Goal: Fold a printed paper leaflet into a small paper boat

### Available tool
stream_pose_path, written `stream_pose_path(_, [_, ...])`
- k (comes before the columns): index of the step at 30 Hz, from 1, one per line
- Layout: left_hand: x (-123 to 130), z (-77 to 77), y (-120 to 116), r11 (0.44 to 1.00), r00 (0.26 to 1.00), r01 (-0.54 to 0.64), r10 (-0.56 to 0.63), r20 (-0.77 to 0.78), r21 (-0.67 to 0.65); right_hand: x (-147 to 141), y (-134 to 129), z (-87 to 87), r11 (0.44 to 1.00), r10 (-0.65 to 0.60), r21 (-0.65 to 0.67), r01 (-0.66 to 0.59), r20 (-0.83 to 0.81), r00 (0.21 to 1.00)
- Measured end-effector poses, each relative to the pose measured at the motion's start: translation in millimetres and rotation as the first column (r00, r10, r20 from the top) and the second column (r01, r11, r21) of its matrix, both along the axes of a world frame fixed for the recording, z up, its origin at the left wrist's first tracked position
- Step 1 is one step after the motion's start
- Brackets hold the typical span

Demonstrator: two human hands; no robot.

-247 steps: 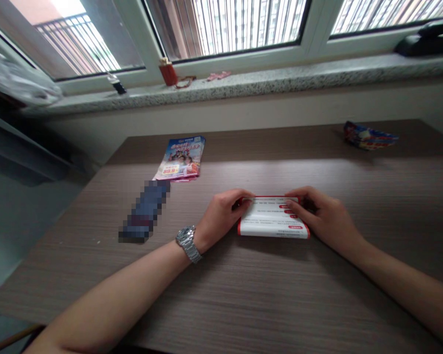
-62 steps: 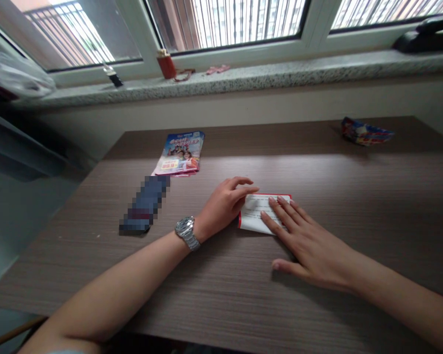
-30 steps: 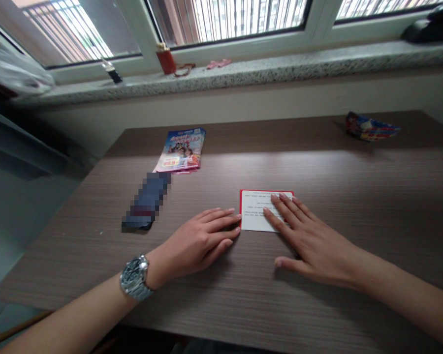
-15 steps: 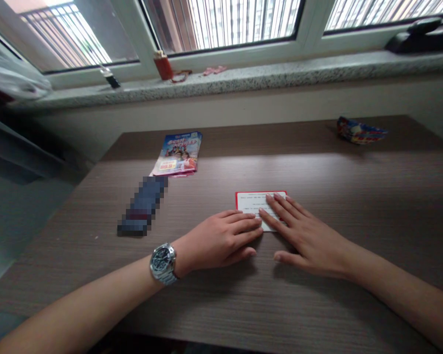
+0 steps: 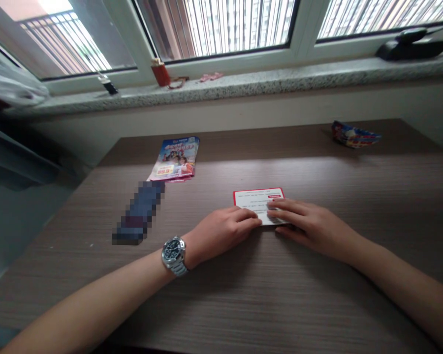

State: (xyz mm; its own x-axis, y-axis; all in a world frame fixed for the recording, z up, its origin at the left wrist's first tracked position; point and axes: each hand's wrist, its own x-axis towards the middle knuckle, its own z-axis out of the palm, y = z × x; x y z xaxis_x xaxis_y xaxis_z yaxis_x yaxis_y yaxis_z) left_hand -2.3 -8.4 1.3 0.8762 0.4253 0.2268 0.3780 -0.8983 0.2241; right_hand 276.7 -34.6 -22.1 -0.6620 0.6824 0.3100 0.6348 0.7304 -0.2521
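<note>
A white printed card with a red border is in front of me on the wooden table, its text upside down to me. My left hand has curled fingers at the card's near left edge, its thumb hidden. A silver watch is on that wrist. My right hand reaches over the card's right side, fingers on top and thumb tucked low by the near right corner. Both hands appear to grip the card by its near edge. Whether that edge is raised off the table I cannot tell.
A stack of colourful flyers lies at the back left, with a dark pixelated item below it. A crumpled colourful wrapper stands at the back right. The stone windowsill holds a red lighter-like item and small things.
Both hands lay flat across the card before; now their fingers have drawn in around its near edge. More of the card's printed face shows. The view has shifted slightly.
</note>
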Motion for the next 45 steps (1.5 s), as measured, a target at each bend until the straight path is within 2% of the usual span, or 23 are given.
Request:
stream_pose_path(4, [0,-3.9,3,0.999,0.996,-0.005,0.01,0.091,-0.054,0,1,2.0,1.0,0.0,-0.03,-0.002,-0.057,0.998])
stream_pose_path(9, [-2,-7.8,6,0.99,0.965,-0.063,0.093,0.247,-0.125,2,0,2.9,0.998,-0.02,-0.059,0.012,-0.147,0.989])
stream_pose_path(13, [-7,-3.8,9,0.972,0.93,-0.108,0.173,0.325,-0.209,3,-3,4.2,0.985,-0.118,-0.151,0.082,-0.249,0.961])
stream_pose_path(15, [-9,-1.3,11,0.956,0.913,-0.101,0.199,0.357,-0.274,2,-5,6.5,0.963,-0.213,-0.225,0.146,-0.308,0.927])
stream_pose_path(17, [-10,-0.3,12,0.933,0.879,-0.118,0.257,0.401,-0.339,1,-6,9.4,0.914,-0.355,-0.331,0.235,-0.373,0.857])
stream_pose_path(20, [-8,-1.9,15,0.853,0.781,-0.155,0.415,0.467,-0.498,-2,-5,12.1,0.779,-0.569,-0.564,0.272,-0.456,0.685])
stream_pose_path(22, [-5,-3.5,16,0.75,0.704,-0.108,0.521,0.482,-0.653,-5,-4,11.8,0.68,-0.673,-0.706,0.198,-0.494,0.551])
stream_pose_path(24, [-3,-4.3,18,0.642,0.642,-0.025,0.598,0.48,-0.766,-8,-4,9.9,0.597,-0.742,-0.799,0.074,-0.516,0.428])
stream_pose_path(27, [0,-3.8,17,0.552,0.607,0.068,0.638,0.474,-0.831,-14,-5,6.3,0.529,-0.787,-0.845,-0.073,-0.521,0.332])
stream_pose_path(31, [4,-3.1,15,0.507,0.598,0.1,0.657,0.459,-0.856,-22,-7,5.2,0.496,-0.792,-0.857,-0.144,-0.514,0.329])
stream_pose_path(35, [5,-3.1,15,0.455,0.577,0.116,0.693,0.433,-0.883,-23,-9,6.9,0.504,-0.747,-0.855,-0.123,-0.502,0.436])
stream_pose_path(38, [4,-3.3,14,0.447,0.63,0.067,0.675,0.385,-0.892,-19,-10,6.2,0.535,-0.726,-0.843,-0.052,-0.49,0.483])
stream_pose_path(41, [5,-5.0,11,0.442,0.694,0.079,0.619,0.367,-0.894,-16,-9,6.1,0.548,-0.734,-0.836,-0.031,-0.498,0.462])
stream_pose_path(45, [9,-8.8,7,0.431,0.722,0.123,0.579,0.379,-0.894,-19,-8,11.5,0.534,-0.758,-0.846,0.0,-0.479,0.443])
